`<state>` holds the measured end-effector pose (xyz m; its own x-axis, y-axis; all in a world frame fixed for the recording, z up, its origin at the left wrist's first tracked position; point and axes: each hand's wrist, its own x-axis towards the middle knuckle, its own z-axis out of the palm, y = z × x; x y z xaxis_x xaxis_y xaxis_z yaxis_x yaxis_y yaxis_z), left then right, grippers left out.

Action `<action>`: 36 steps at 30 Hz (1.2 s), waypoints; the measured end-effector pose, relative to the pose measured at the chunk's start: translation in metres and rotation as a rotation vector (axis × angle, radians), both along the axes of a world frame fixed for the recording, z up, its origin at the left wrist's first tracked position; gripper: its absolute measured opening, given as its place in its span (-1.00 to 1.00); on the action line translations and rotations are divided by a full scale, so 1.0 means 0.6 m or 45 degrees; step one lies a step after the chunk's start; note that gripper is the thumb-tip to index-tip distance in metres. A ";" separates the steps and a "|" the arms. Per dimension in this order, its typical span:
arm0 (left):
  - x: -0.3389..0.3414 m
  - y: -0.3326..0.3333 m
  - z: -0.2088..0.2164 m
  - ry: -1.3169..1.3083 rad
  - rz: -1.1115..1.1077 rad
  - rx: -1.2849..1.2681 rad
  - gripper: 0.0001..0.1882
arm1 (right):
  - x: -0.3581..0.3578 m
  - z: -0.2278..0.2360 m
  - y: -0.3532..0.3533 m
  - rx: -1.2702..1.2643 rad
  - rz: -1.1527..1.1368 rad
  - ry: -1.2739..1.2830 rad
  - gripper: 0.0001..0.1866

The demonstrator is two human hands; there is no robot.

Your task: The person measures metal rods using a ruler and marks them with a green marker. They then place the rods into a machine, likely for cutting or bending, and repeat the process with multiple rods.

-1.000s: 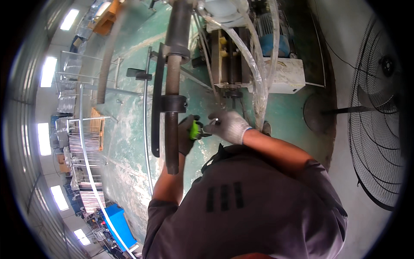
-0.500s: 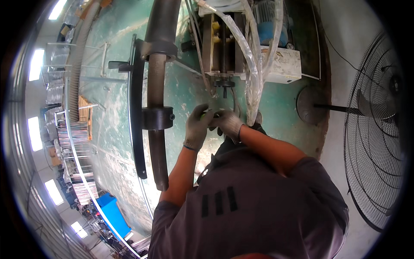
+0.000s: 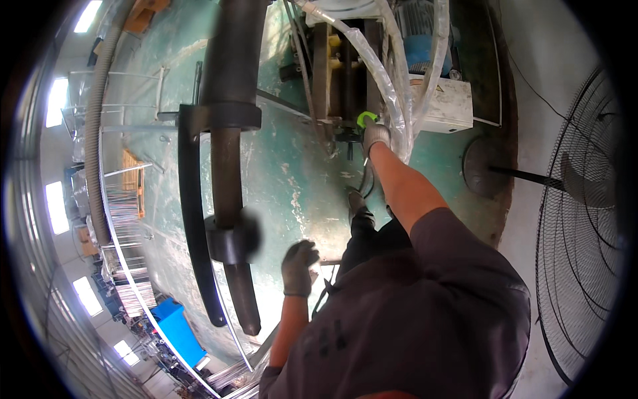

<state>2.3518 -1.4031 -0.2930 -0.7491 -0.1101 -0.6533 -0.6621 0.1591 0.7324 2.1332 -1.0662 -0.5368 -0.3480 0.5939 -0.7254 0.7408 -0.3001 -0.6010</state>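
Dark metal shaft [image 3: 228,176], left of centre, long axis near-vertical. Left hand [image 3: 300,266], gloved, lower centre, right of shaft; fingers partly curled, whether closed on anything cannot tell. Machine [image 3: 321,73], upper centre. Green tool [image 3: 366,120] at its lower end, gripped by gloved right hand [image 3: 377,136], pointing upper left; left hand well apart.

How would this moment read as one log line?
right hand: holding green object by machine | left hand: no held object visible | fan: at right
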 end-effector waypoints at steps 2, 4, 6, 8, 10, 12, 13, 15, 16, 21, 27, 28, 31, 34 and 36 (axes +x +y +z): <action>0.020 0.002 0.006 -0.136 0.079 -0.007 -0.62 | -0.030 -0.036 0.013 0.031 -0.093 -0.054 -0.21; 0.030 0.005 0.022 -0.178 0.200 -0.001 -0.62 | -0.047 -0.080 0.020 0.253 -0.109 -0.034 -0.20; 0.033 -0.015 0.017 -0.166 0.209 -0.006 -0.63 | -0.055 -0.109 0.021 0.442 -0.087 -0.052 -0.19; 0.018 -0.017 0.029 -0.211 0.378 0.083 -0.64 | -0.063 -0.129 0.037 0.412 -0.018 -0.098 -0.19; 0.005 -0.022 0.030 -0.201 0.374 0.036 -0.64 | -0.063 -0.125 0.042 0.376 0.098 -0.138 -0.19; -0.015 -0.017 0.036 -0.199 0.394 0.044 -0.65 | -0.067 -0.130 0.040 0.379 0.098 -0.181 -0.19; -0.024 -0.017 0.036 -0.164 0.359 0.049 -0.67 | -0.072 -0.124 0.039 0.381 0.101 -0.196 -0.19; -0.040 -0.019 0.037 -0.093 0.285 0.060 -0.69 | -0.064 -0.112 0.034 0.438 0.068 -0.181 -0.15; -0.052 -0.021 0.040 -0.071 0.295 0.086 -0.69 | -0.064 -0.110 0.031 0.446 0.052 -0.164 -0.12; -0.111 -0.025 0.080 0.160 0.126 0.246 -0.69 | -0.044 -0.103 0.031 0.436 0.034 -0.169 -0.07; -0.182 -0.040 0.126 0.057 0.322 1.210 -0.54 | 0.089 0.040 -0.028 0.496 0.698 0.093 -0.41; -0.195 -0.022 0.150 0.119 0.325 1.073 -0.55 | 0.120 0.051 -0.041 0.386 0.677 0.266 -0.50; -0.216 0.008 0.200 0.313 0.215 0.711 -0.52 | 0.208 0.218 -0.061 -0.194 0.290 0.562 -0.63; -0.217 0.042 0.258 0.490 -0.027 0.627 -0.35 | 0.249 0.303 -0.046 -0.180 0.479 0.566 -0.61; -0.222 0.068 0.297 0.397 -0.122 0.860 -0.16 | 0.261 0.357 -0.036 -0.195 0.510 0.717 -0.65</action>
<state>2.2186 -1.3620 -0.1146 -0.8967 0.3147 -0.3113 -0.4135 -0.3448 0.8427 2.2900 -1.0878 -0.3225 -0.8652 0.2474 -0.4362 0.4010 -0.1811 -0.8980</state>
